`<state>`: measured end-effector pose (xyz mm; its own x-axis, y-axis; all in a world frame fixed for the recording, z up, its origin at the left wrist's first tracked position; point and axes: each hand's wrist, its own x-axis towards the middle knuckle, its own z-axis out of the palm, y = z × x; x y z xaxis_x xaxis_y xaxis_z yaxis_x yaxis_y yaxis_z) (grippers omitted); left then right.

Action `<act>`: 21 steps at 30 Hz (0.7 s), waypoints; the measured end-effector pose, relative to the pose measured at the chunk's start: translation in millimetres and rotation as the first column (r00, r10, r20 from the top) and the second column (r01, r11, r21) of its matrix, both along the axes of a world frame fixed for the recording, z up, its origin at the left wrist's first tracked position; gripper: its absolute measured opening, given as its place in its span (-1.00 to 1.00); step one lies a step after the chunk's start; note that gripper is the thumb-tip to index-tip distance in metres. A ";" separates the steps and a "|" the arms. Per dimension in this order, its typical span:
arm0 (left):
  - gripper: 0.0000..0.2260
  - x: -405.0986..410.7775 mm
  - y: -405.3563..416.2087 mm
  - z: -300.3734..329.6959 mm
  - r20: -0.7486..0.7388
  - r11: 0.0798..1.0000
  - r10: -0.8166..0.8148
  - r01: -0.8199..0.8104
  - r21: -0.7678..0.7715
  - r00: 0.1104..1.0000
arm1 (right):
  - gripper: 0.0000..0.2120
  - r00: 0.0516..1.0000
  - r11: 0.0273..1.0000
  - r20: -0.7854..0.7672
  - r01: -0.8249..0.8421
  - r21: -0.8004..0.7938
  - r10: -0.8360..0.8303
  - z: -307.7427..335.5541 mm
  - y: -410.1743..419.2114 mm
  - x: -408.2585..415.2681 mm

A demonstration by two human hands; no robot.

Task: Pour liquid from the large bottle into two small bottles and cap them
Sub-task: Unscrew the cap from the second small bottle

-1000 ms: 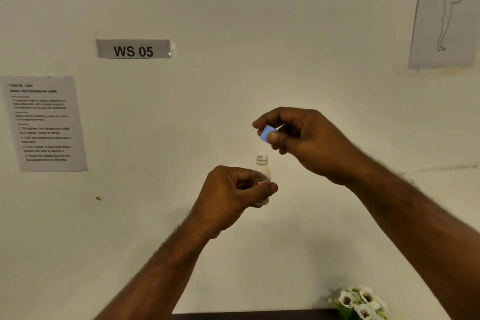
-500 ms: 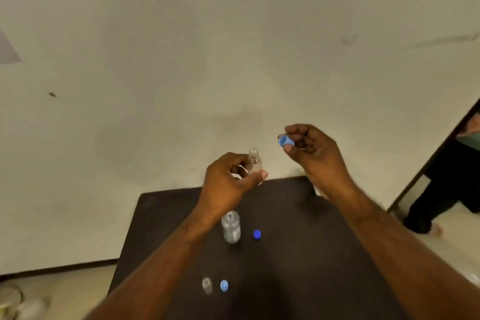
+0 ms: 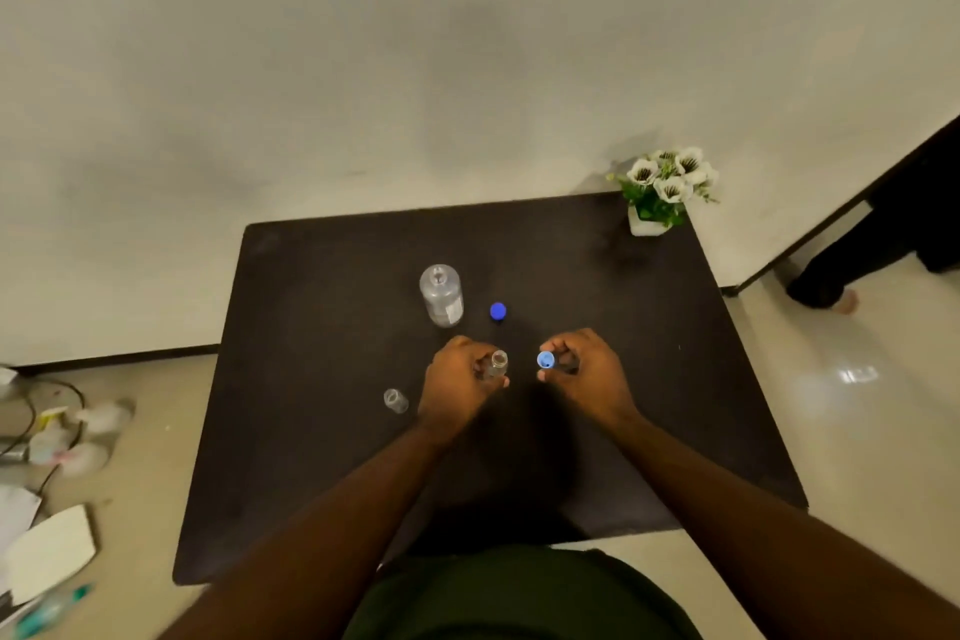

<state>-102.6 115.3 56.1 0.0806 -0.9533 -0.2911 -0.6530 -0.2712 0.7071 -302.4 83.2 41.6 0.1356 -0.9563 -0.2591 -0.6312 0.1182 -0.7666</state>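
The left hand [image 3: 457, 382] gripped an uncapped small clear bottle [image 3: 497, 363]; the right hand [image 3: 584, 372] pinched its light-blue cap [image 3: 545, 359] just beside. Capping remained. Another open small bottle [image 3: 396, 400] and the large clear bottle [image 3: 441, 295] stood farther left.

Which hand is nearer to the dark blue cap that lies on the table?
Right. The dark blue cap lies just beyond the right hand; the left hand is a little farther away.
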 end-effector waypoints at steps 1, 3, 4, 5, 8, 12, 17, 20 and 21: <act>-0.73 0.8 1.5 -6.6 0.016 1.000 0.002 -0.002 0.029 1.000 | -0.74 1.000 0.999 -0.020 -0.012 0.030 0.012 -8.7 1.5 0.2; -0.80 2.4 3.1 -21.1 0.044 0.999 -0.003 0.001 0.039 0.999 | -0.76 0.998 0.997 -0.050 -0.035 0.072 0.039 -26.9 3.0 3.0; -0.82 2.4 3.2 -27.6 0.046 0.999 -0.006 0.004 0.032 0.999 | -0.77 0.996 0.995 -0.069 -0.043 0.087 0.049 -35.0 3.4 4.9; -0.84 1.9 3.9 -33.8 0.043 1.000 0.001 -0.002 0.030 0.999 | -0.78 0.994 0.995 -0.089 -0.048 0.091 0.056 -41.8 3.9 7.2; -0.90 -2.4 1.3 -50.3 0.028 1.000 0.009 -0.010 0.029 1.000 | -0.81 0.989 0.995 -0.124 -0.066 0.069 0.074 -56.5 2.5 15.2; -0.86 -5.7 -5.6 -68.0 0.013 0.999 -0.001 0.000 0.051 1.000 | -0.85 0.976 0.991 -0.170 -0.128 0.039 0.133 -69.6 -1.0 21.9; -0.81 -5.3 -11.3 -83.3 0.021 0.998 -0.023 0.021 0.058 1.000 | -0.80 0.959 0.987 -0.235 -0.145 0.069 0.157 -84.4 -1.9 16.6; -0.79 -3.2 -12.6 -90.8 0.037 0.996 -0.052 0.049 0.076 0.998 | -0.77 0.956 0.988 -0.249 -0.139 0.068 0.152 -91.3 -2.1 14.6; -0.78 -2.5 -12.2 -92.4 0.039 0.995 -0.063 0.060 0.077 0.997 | -0.76 0.956 0.988 -0.251 -0.138 0.064 0.150 -92.2 -1.7 14.7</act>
<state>-105.1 103.1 -36.3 0.0358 -0.9321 -0.3605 -0.6984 -0.2814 0.6581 -287.7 81.5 -50.6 0.1953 -0.9180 -0.3451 -0.8174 0.0421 -0.5745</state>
